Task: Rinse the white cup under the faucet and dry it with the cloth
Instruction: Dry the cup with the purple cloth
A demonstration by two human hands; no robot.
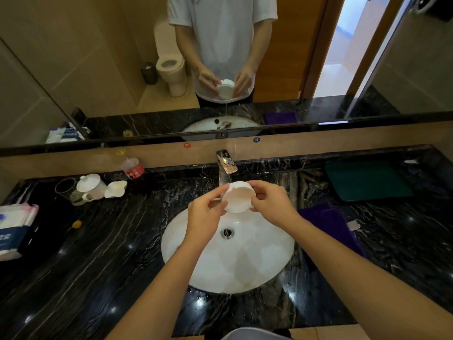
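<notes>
A white lidded teapot (91,186) is seen near the worktop's (98,253) back left corner, with a plastic bottle (132,168) behind it. Tissue packs (14,229) are stacked at the left edge. A green mat (365,180) is laid toward the back right.

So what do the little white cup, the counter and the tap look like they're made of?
The white cup looks like glazed ceramic or porcelain: smooth, opaque white. It could be plastic. The counter looks like polished black marble or similar stone, with white veins and lamp reflections. The faucet seems to be chromed metal, mirror-bright.
</notes>
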